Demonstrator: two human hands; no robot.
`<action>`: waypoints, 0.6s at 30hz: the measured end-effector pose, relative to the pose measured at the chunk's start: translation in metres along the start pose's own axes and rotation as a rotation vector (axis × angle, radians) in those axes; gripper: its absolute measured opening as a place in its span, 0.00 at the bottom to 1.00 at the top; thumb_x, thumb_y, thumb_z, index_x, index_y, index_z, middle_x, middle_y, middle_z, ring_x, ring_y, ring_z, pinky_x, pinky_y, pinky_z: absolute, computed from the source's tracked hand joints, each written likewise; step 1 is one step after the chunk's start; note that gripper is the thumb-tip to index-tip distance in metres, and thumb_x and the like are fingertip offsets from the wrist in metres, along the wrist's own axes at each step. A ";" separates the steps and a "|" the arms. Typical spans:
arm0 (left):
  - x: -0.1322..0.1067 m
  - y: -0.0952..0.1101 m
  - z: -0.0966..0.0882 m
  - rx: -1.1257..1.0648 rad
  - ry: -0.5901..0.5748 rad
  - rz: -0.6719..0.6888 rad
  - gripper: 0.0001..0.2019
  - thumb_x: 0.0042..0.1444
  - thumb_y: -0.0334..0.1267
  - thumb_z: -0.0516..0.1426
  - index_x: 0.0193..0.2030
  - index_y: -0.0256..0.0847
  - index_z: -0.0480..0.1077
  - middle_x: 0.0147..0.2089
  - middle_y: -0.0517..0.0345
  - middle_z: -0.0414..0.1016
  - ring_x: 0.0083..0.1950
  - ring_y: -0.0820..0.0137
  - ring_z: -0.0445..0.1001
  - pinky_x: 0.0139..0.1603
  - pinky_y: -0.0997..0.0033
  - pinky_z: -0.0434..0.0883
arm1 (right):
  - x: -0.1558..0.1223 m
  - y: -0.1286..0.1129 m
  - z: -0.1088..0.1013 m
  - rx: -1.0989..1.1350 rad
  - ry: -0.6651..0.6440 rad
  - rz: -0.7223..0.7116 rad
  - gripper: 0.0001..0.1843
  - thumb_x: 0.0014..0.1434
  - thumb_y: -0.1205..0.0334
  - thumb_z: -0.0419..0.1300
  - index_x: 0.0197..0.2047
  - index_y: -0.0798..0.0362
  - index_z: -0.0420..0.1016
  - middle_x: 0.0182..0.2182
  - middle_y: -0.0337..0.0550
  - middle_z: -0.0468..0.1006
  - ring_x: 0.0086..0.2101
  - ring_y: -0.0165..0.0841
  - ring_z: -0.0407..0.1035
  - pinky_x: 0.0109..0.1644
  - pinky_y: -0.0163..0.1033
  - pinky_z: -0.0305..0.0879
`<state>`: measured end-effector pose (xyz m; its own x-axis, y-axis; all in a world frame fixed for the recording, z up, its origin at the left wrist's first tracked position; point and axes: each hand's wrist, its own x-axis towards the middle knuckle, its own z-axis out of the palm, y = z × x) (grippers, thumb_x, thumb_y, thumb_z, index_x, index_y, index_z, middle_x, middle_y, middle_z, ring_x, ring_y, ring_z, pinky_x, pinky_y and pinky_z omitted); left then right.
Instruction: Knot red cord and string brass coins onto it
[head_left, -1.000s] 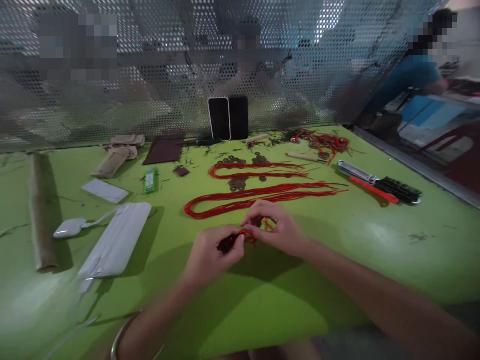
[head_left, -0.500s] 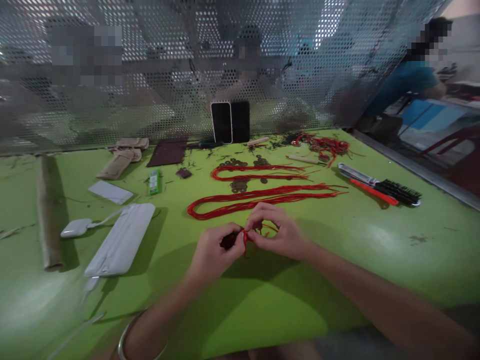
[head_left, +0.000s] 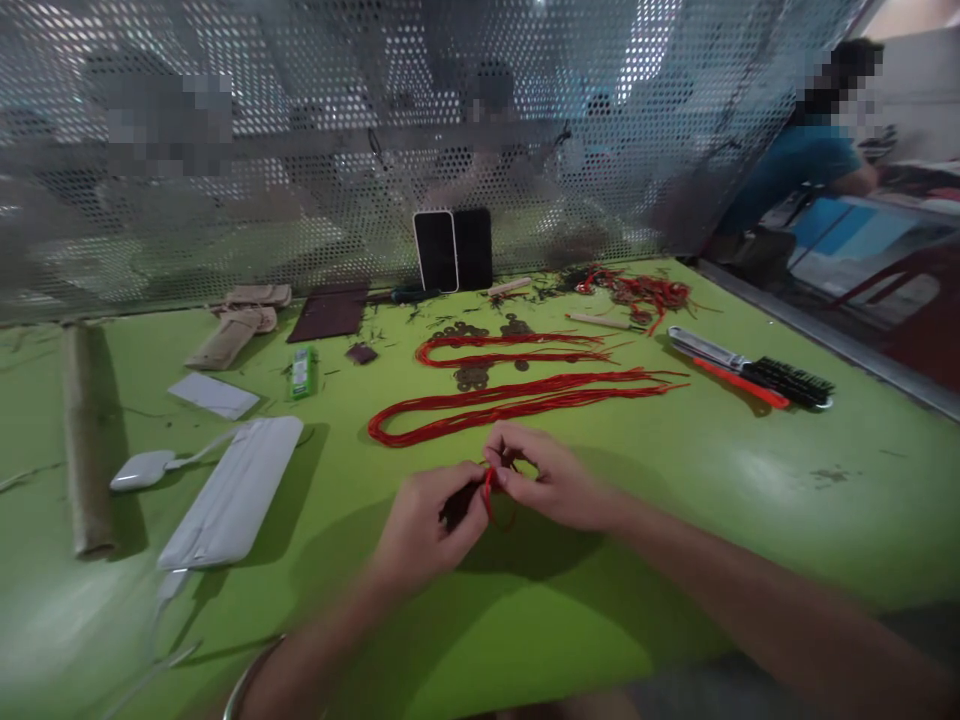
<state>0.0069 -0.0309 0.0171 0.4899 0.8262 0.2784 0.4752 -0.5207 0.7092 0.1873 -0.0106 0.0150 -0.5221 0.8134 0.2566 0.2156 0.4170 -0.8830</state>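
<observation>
My left hand (head_left: 424, 520) and my right hand (head_left: 551, 480) meet over the green table (head_left: 525, 620), both pinched on a short red cord (head_left: 489, 492) looped between the fingertips. Something dark sits inside the left fingers; I cannot make it out. Just beyond the hands lies a long bundle of red cords (head_left: 525, 395), and a second bundle (head_left: 517, 347) lies further back among several dark round coins (head_left: 471, 376).
A white power bank (head_left: 236, 490) with a cable lies at left, beside a cardboard roll (head_left: 84, 440). A brush with an orange handle (head_left: 757, 375) rests at right. Two phones (head_left: 452, 250) lean on the perforated metal screen (head_left: 300, 150). A person in blue sits at far right.
The hands have stayed together, working the red cord; its loop has shifted between the fingertips. The view has drifted slightly.
</observation>
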 end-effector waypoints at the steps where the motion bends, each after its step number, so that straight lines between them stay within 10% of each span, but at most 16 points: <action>1: -0.001 0.000 0.000 0.020 0.015 0.021 0.08 0.56 0.31 0.50 0.30 0.35 0.69 0.21 0.63 0.67 0.20 0.79 0.58 0.22 0.79 0.56 | -0.001 0.000 0.002 0.002 0.014 0.008 0.04 0.56 0.71 0.52 0.31 0.52 0.62 0.30 0.38 0.67 0.30 0.28 0.61 0.33 0.35 0.62; 12: 0.000 -0.004 0.001 -0.039 0.094 -0.079 0.08 0.59 0.35 0.53 0.35 0.35 0.72 0.23 0.62 0.69 0.21 0.79 0.61 0.20 0.80 0.57 | -0.002 0.000 0.002 -0.046 0.238 -0.176 0.05 0.54 0.70 0.59 0.35 0.53 0.73 0.30 0.40 0.73 0.30 0.28 0.65 0.33 0.35 0.64; 18: 0.001 -0.006 0.004 0.074 0.106 0.106 0.05 0.57 0.30 0.54 0.36 0.34 0.72 0.23 0.62 0.72 0.20 0.80 0.63 0.21 0.82 0.59 | -0.001 0.002 0.009 0.246 0.171 0.070 0.04 0.51 0.70 0.54 0.30 0.53 0.66 0.28 0.37 0.68 0.28 0.27 0.62 0.31 0.35 0.60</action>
<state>0.0076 -0.0284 0.0107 0.4626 0.7814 0.4187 0.4789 -0.6177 0.6238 0.1810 -0.0137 0.0094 -0.3622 0.9019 0.2355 0.0295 0.2636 -0.9642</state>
